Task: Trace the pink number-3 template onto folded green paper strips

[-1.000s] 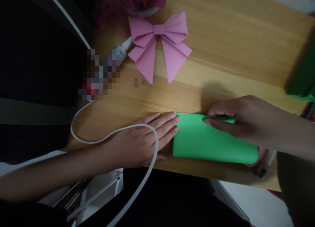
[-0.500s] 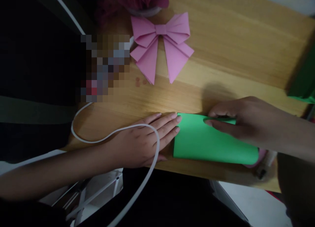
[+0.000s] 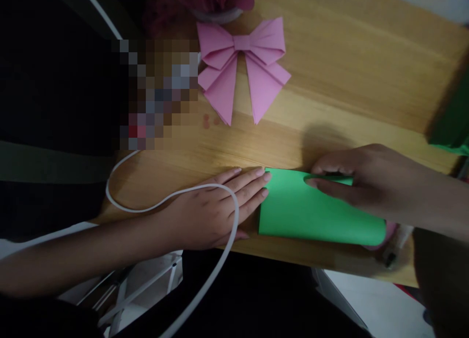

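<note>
A sheet of green paper (image 3: 300,206), folded over on itself, lies near the front edge of the wooden table (image 3: 351,74). My left hand (image 3: 220,206) rests flat, fingers stretched out, with its fingertips on the paper's left edge. At the paper's far edge my right hand (image 3: 359,181) pinches the paper between thumb and fingers. Something pink (image 3: 390,233) peeks out from under the paper's right end; its kind is hidden. Farther back sits a pink folded paper bow (image 3: 242,44).
A white cable (image 3: 137,211) loops over my left hand and wrist. Behind the bow stands a dark pink pleated thing (image 3: 216,1). A green object (image 3: 452,98) is at the right edge. A small clear-and-black item (image 3: 392,255) lies near the front right; pixelation covers things at left.
Both hands and the green paper keep almost the same place. The view has shifted very slightly.
</note>
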Action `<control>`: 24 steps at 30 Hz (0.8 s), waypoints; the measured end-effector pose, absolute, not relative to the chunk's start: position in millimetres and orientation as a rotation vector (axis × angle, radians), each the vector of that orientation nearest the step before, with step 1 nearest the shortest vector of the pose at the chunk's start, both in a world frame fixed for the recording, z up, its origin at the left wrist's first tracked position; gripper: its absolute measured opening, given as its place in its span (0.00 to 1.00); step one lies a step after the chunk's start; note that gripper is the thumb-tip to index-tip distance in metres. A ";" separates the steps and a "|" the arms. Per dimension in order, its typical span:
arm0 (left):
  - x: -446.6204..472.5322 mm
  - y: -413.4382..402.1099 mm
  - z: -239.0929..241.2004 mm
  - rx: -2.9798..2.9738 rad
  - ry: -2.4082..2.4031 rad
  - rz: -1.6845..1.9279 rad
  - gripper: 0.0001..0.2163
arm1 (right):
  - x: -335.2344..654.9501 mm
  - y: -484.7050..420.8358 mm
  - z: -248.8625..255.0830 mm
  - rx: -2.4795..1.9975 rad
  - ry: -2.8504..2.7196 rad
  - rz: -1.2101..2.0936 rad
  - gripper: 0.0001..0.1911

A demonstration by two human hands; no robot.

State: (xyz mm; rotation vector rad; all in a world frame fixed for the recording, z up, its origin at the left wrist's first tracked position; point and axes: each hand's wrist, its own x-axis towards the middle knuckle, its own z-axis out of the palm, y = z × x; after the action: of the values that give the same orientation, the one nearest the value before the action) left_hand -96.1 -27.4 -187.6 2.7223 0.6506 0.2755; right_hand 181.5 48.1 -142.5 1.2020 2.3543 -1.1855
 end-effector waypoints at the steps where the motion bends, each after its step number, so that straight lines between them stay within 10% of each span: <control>1: -96.0 -27.2 -187.2 2.725 0.650 0.276 0.30 | 181.3 48.1 -142.3 1.208 2.349 -1.186 0.15; 24: -95.5 -27.5 -190.0 2.753 0.666 0.306 0.28 | 178.0 48.2 -136.3 1.201 2.317 -1.175 0.15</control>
State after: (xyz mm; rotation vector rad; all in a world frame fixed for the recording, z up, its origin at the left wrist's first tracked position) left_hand -95.5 -27.5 -190.0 2.7526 0.6661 0.3057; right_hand 178.0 48.2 -136.3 1.2012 2.3166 -1.1748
